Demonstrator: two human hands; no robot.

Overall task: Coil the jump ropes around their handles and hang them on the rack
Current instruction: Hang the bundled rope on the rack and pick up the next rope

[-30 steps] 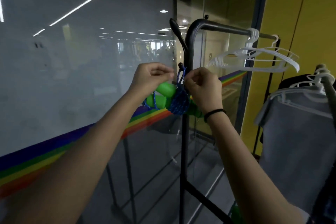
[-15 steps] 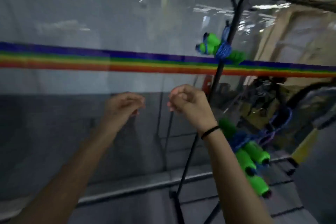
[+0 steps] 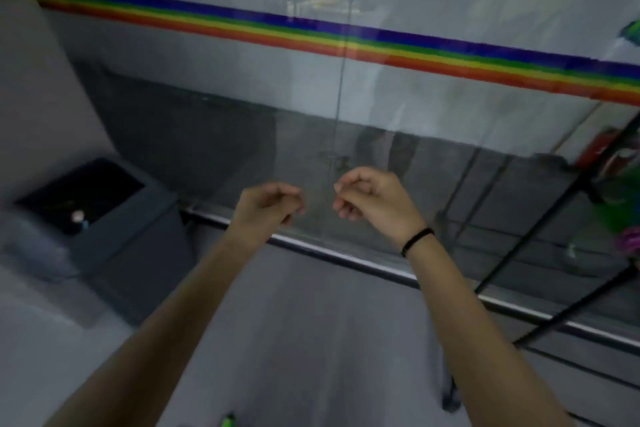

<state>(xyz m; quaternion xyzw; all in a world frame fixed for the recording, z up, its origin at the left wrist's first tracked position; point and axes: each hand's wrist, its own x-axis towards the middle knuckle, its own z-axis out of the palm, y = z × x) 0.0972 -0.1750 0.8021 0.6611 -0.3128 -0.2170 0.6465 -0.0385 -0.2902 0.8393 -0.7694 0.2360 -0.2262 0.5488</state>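
Observation:
My left hand (image 3: pixel 268 206) and my right hand (image 3: pixel 372 199) hover side by side in front of the glass wall, fingers curled in, nothing in either. A black rack leg (image 3: pixel 540 236) slants along the right edge. A green handle (image 3: pixel 632 32) of the hung jump rope peeks in at the upper right edge. Blurred green and purple rope bundles (image 3: pixel 623 215) sit at the right edge lower down. A small green tip (image 3: pixel 228 421) shows at the bottom edge; what it belongs to is hidden.
A glass wall with a rainbow stripe (image 3: pixel 346 42) fills the view, its metal floor rail (image 3: pixel 346 258) crossing behind my wrists. A dark grey bin (image 3: pixel 114 229) with an open black top stands at the left on the grey floor.
Both hands let go of the coiled green-handled rope, which stays on the rack, and dropped lower. The view swung down and left, pushing the rack to the right edge.

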